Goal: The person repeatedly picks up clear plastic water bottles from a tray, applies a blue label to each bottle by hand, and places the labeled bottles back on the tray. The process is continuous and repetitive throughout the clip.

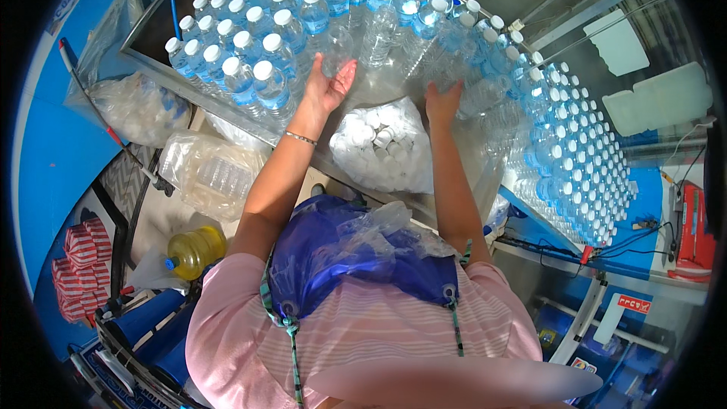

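My left hand (331, 85) reaches in with the palm turned up and the fingers spread. A clear, unlabelled bottle (335, 44) stands just beyond its fingertips; whether they touch it I cannot tell. To the right, my right hand (444, 100) has thumb and fingers apart, beside a clear plastic bottle (485, 95) among others that are tilted or lying down. Between my forearms, an open clear bag (382, 144) full of white caps rests on the metal table (303, 150). Rows of capped water bottles (269, 79) with blue labels stand on the left and far side.
More capped bottles (579, 159) are packed densely at the right. Left of the table are a bag of clear plastic (212, 170), a yellowish jug (197, 251) with a blue cap and red-striped bundles (82, 269). A blue apron (348, 254) covers my front.
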The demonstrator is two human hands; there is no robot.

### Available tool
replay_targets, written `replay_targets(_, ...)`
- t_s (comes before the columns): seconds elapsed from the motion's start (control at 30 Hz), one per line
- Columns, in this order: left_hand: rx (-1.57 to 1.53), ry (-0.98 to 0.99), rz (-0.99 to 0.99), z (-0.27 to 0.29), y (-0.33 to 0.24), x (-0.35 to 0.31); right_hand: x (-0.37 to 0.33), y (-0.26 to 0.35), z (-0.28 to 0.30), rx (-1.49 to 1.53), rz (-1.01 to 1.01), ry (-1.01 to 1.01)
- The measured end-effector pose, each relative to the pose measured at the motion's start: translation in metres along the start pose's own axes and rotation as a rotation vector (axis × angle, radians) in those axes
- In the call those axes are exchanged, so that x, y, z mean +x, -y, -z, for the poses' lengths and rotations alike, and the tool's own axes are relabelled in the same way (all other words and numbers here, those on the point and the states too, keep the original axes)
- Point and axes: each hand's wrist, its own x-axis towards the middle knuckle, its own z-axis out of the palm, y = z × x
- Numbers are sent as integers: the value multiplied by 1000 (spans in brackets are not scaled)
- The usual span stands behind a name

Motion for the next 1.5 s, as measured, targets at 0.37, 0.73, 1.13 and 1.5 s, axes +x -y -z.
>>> replay_targets(0.37, 550, -150, -279, -6, 42, -14, -111, 58, 68, -277, 576, 741)
replay_targets(0.73, 1846, -232, -1337, -46, 76, 60, -109, 54, 76, -253, 578, 748)
replay_targets(1.13, 2063, -323, -738, -72, 57, 28, -43, 50, 61, 67, 237, 731)
replay_targets(1.5, 1988, -103, -779, -45, 55, -8, 30, 52, -85, 563, -539, 889)
